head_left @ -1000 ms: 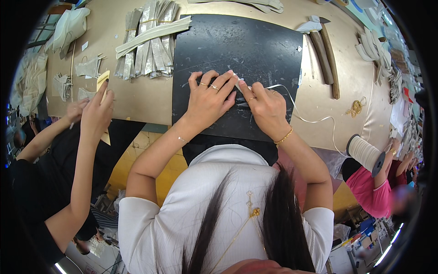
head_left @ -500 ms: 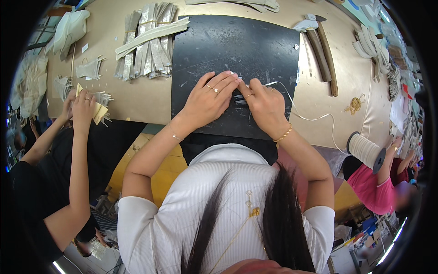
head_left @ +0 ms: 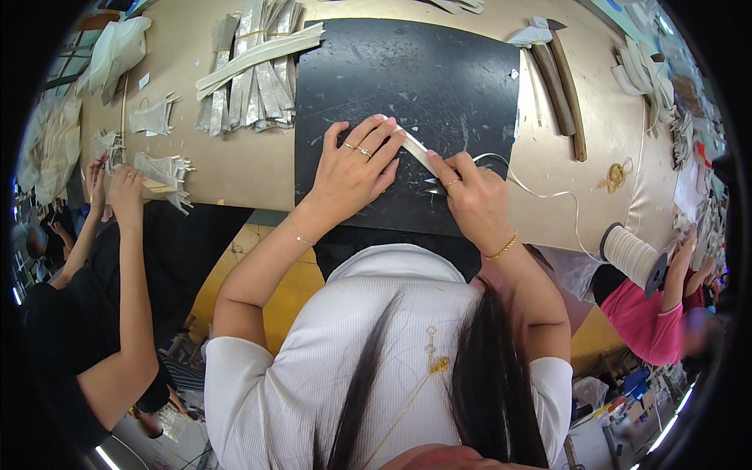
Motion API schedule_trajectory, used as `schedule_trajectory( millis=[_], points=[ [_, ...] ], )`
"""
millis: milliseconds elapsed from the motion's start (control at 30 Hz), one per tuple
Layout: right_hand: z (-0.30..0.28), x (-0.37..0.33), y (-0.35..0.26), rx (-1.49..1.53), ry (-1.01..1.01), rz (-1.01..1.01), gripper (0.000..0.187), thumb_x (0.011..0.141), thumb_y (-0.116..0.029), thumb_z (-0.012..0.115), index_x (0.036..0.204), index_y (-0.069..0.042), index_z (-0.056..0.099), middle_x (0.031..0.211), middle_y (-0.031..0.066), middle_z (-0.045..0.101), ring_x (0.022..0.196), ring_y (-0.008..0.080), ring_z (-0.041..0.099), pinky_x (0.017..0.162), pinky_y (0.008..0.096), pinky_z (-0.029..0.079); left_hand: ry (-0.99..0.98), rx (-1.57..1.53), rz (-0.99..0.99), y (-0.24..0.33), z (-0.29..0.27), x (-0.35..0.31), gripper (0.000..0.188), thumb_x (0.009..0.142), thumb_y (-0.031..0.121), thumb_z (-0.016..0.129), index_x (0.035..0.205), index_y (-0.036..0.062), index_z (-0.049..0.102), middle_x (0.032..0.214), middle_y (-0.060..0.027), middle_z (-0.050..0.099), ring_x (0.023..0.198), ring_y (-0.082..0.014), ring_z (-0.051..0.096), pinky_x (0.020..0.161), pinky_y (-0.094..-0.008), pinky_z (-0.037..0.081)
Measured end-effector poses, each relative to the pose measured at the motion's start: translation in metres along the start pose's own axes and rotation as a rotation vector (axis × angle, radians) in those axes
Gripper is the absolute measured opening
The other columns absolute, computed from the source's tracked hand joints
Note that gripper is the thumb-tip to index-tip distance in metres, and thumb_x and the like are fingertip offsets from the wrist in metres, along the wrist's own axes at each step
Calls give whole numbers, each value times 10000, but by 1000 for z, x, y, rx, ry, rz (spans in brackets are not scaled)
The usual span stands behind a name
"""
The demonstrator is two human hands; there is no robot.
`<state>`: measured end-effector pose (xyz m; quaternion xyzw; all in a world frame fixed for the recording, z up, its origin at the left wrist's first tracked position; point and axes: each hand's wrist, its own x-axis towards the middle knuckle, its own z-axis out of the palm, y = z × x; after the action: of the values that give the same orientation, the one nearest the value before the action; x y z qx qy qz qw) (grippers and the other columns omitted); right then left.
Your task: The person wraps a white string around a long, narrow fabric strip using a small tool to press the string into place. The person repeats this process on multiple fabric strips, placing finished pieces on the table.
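A white strip [head_left: 415, 149] runs slantwise over a black cutting board [head_left: 384, 70]. My left hand [head_left: 352, 172] lies palm down over its far end, fingers stretched and spread, index fingertip against the strip and thumb apart. My right hand [head_left: 476, 196] is closed at the strip's near end, thumb and index finger pressing on it. Two pointed metal tips, like those of small scissors [head_left: 432, 186], stick out beneath the right hand's fingers; the rest is hidden in the palm. Narrow white tape [head_left: 540, 205] leads from the right hand to a spool [head_left: 631, 254].
Bundled pale strips [head_left: 254, 70] lie left of the board, with a longer strip [head_left: 262, 59] across them. Two wooden-handled hammers [head_left: 560, 94] and a gold-coloured coil [head_left: 616, 177] lie right. At left, a co-worker's hands [head_left: 117, 188] handle pale fringed pieces [head_left: 164, 174].
My right hand has moved right and slightly nearer, away from the left, baring the white strip between them. My left hand shifted slightly. The co-worker's hands have moved left and down.
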<state>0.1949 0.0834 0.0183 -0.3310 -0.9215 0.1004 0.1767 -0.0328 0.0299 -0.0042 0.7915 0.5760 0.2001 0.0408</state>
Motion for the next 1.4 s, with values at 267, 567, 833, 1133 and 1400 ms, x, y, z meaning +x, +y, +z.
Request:
schedule_trajectory(
  millis=[267, 567, 833, 1133, 1400],
  points=[
    [4, -1, 0, -34, -7, -13, 331, 844, -90, 690, 1171, -52, 722, 799, 15, 491, 587, 114, 565, 526, 283, 435, 0, 35, -12, 4, 3, 0, 410, 846, 232, 745, 1238, 146, 665, 1347, -56, 605, 1319, -206, 516, 1030, -511, 362],
    [5, -1, -2, -49, -4, -20, 318, 833, -94, 689, 1146, -48, 724, 797, 16, 479, 588, 108, 565, 525, 279, 431, -51, 60, -43, 10, 2, -2, 432, 841, 264, 761, 1256, 191, 667, 1393, -62, 577, 1361, -219, 475, 1042, -564, 341],
    [1, 2, -6, -95, -53, -38, 338, 825, -96, 667, 1153, -34, 721, 830, 19, 474, 595, 101, 569, 546, 274, 450, -80, -17, -90, 21, -2, 0, 448, 856, 261, 757, 1288, 201, 657, 1435, -117, 532, 1411, -304, 426, 1115, -588, 301],
    [0, 3, -7, -102, -80, -13, 338, 825, -113, 662, 1150, -43, 723, 847, 15, 499, 597, 108, 577, 547, 276, 451, -21, -89, 11, 32, 12, -2, 478, 839, 185, 740, 1294, 74, 645, 1364, -76, 590, 1342, -241, 512, 1120, -540, 333],
    [-17, -35, 7, -11, -8, 53, 374, 804, -61, 687, 1171, -109, 739, 816, 0, 536, 573, 137, 543, 532, 293, 444, -60, 8, -11, 36, 12, -7, 472, 877, 195, 722, 1336, 119, 637, 1378, -32, 597, 1354, -189, 505, 1093, -526, 315]
  ],
)
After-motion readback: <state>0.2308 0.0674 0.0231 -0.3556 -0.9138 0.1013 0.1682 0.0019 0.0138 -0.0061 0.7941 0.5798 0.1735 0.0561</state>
